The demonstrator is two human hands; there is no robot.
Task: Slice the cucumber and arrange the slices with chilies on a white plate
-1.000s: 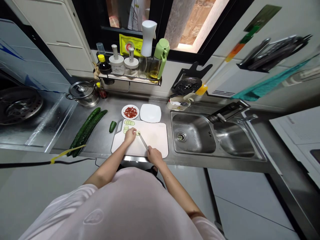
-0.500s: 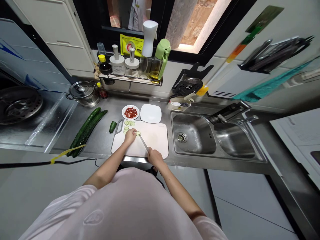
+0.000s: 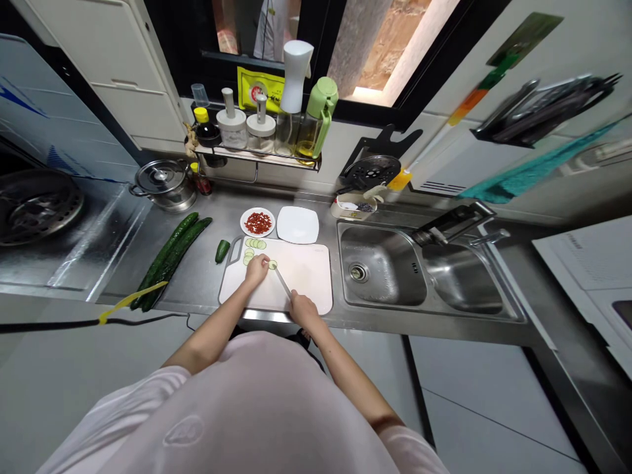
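On the white cutting board (image 3: 306, 273), my left hand (image 3: 256, 270) has its fingers closed at the edge of a pale cucumber slice (image 3: 272, 264). My right hand (image 3: 303, 309) grips a knife (image 3: 283, 282) by its handle, which the fingers cover. The knife's blade points up and left, its tip on or against that slice. Beyond my left hand, several cucumber slices (image 3: 256, 243) lie overlapping near the board's upper left corner. A short dark green cucumber piece (image 3: 222, 251) rests on the counter just left of the board.
Behind the board stand a plate of chopped red chili (image 3: 257, 222) and a square white plate (image 3: 297, 224). Two whole cucumbers (image 3: 172, 260) lie left, near a lidded pot (image 3: 165, 185). A sink (image 3: 382, 263) is to the right; a condiment shelf (image 3: 257, 155) hangs above.
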